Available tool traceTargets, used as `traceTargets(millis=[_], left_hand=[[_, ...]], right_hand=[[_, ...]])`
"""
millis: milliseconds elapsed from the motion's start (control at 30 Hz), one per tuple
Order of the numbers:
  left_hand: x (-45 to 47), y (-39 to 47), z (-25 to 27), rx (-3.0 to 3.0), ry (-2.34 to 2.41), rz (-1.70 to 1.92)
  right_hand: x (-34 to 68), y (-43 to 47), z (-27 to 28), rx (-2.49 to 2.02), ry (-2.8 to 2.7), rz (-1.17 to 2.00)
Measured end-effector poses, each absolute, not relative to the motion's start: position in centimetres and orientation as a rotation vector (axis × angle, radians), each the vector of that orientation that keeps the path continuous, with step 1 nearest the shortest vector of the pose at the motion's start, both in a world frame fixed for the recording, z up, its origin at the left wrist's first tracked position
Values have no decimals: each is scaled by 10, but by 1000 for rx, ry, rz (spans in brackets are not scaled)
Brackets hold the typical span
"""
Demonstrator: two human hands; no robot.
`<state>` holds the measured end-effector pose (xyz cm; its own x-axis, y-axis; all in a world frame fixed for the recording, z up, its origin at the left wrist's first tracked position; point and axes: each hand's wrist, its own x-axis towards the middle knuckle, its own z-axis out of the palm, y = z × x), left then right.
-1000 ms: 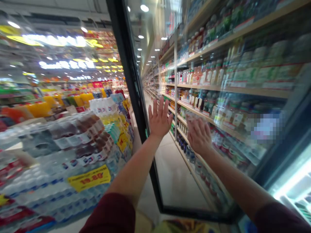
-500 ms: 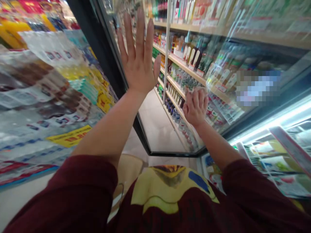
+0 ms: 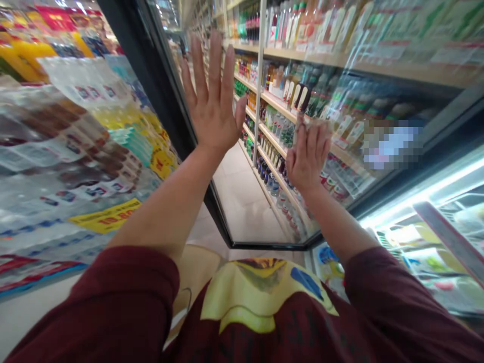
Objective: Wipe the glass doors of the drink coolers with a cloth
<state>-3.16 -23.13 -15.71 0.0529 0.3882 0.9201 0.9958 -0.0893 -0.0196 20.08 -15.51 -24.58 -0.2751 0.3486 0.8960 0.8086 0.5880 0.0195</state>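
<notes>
My left hand is flat with fingers spread against the glass door, close to its black left frame. No object is in that hand. Lower and to the right, my right hand presses a crumpled, pale cloth onto the same pane. The cloth shows only around the fingertips; the rest is hidden under the fingers. Both arms reach forward, in dark red sleeves. The door stands open at an angle from the lit cooler on my right.
Through the glass appear shelves of bottled drinks beside a tiled aisle. Stacked packs of bottles stand on the left, with a yellow price sign on them. A beige, rounded object sits low before me.
My right hand and the cloth have moved slightly up the glass. My left hand stays spread on the pane, a little lower in view. The camera view has shifted slightly.
</notes>
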Motion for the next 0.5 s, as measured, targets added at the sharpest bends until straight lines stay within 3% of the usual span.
traceTargets(millis=[200,400,500], left_hand=[[-25,-237,-155,-1612,-1434,-1225],[-26,-236,-155,-1608,-1436,-1159],[-26,-236,-155,-1616,-1445,-1150]], right_hand=[[207,-138,-176,-916,-1628,-555],[191,-149,-254,-766,-1822,-680],[193,-147,-258,-698,-1895,-747]])
